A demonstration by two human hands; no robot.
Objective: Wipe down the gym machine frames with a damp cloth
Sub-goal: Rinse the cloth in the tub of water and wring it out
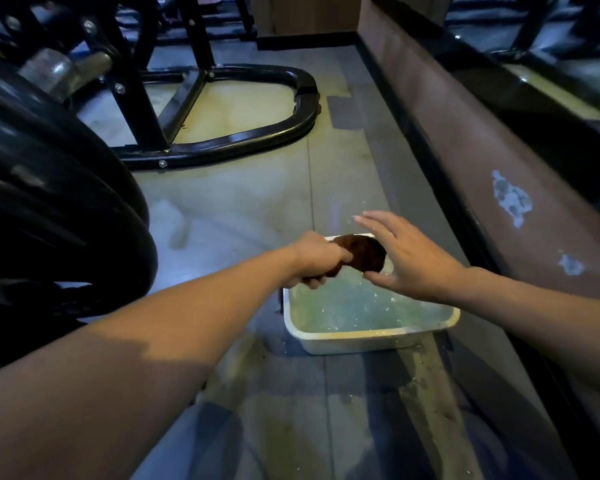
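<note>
Both your bare forearms reach forward and down, your left hand (314,259) curled into a fist that grips a cloth (362,252), your right hand (407,258) just beside it with fingers straight and spread, palm facing left.

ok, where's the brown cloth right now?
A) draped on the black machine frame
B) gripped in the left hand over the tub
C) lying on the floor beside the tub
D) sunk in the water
B: the left hand grips the brown cloth above the white tub of water, while the right hand hovers open next to it.
</note>
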